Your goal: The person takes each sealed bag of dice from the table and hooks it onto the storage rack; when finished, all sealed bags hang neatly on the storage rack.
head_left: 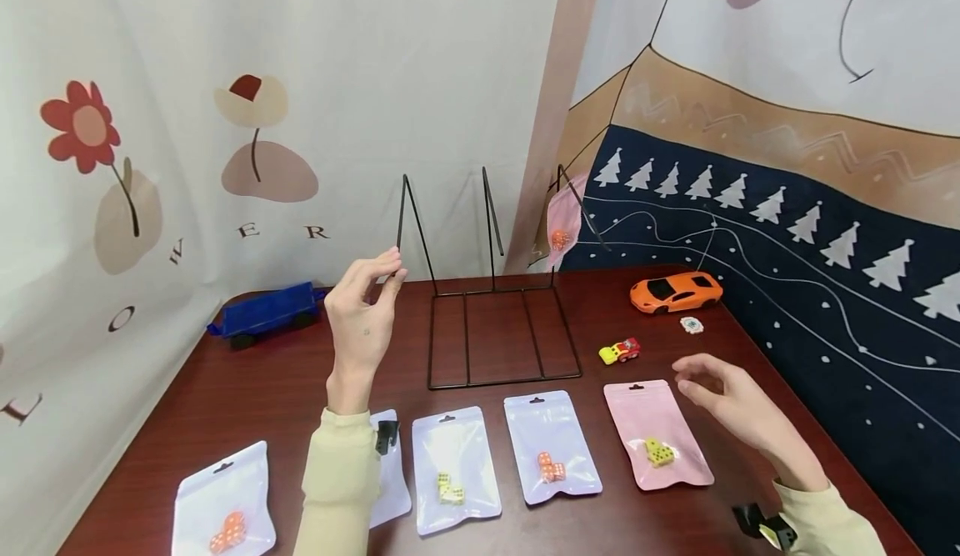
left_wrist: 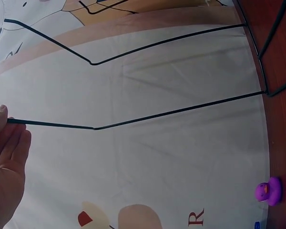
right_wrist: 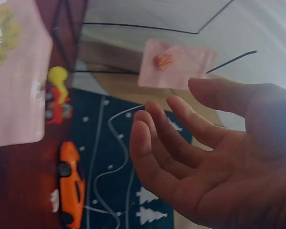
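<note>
My left hand (head_left: 365, 306) pinches the free front end of the left prong (left_wrist: 52, 125) of a black wire display rack (left_wrist: 180, 110) between thumb and fingers. The rack stands upright at the back of the table, with three prongs. A pink pouch with orange dice (head_left: 570, 206) hangs on its right prong; the middle and left prongs are bare. My right hand (head_left: 738, 398) is raised with loosely bent fingers and holds nothing. Nearest to it, a pink pouch with yellow dice (head_left: 637, 410) lies flat on the table.
Pale pouches with dice lie along the front: one far left (head_left: 243, 481), one partly behind my left sleeve (head_left: 392, 489), two mid-table (head_left: 450, 435) (head_left: 540, 423). Blue trailer (head_left: 270, 314) back left; orange car (head_left: 675, 292), small yellow-red car (head_left: 619, 351) right. Purple duck (left_wrist: 269, 191) near the trailer.
</note>
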A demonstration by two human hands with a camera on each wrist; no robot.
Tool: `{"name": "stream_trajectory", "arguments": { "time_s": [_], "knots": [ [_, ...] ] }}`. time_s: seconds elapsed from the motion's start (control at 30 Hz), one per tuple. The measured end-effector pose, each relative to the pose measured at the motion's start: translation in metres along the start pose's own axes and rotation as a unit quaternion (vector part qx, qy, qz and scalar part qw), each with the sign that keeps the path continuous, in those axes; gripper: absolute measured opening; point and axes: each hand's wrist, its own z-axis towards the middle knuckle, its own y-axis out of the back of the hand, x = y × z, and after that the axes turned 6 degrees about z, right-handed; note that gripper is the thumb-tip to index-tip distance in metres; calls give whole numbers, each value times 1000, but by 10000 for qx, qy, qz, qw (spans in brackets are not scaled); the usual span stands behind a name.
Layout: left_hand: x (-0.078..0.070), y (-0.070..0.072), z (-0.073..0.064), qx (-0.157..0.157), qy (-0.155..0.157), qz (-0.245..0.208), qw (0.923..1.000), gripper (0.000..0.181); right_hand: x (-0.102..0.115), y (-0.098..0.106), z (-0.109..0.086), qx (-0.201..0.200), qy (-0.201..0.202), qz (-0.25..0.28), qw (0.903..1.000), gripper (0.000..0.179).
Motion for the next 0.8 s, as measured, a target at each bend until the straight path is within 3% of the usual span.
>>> {"name": "stream_trajectory", "arguments": {
  "time_s": [0.17,0.37,0.8],
  "knots": [
    [2,-1,-1,-21,-69,45,10000,16,-17,-2,-8,371,-392,268,9982,26],
    [0,-1,1,41,-35,42,10000,15,-35,-3,-19,857,-1110,686,9877,28],
    [1,-1,1,44,18,-47,10000,16,-53,-11,-28,1084,-2092,453,9708,27]
  ]
}}
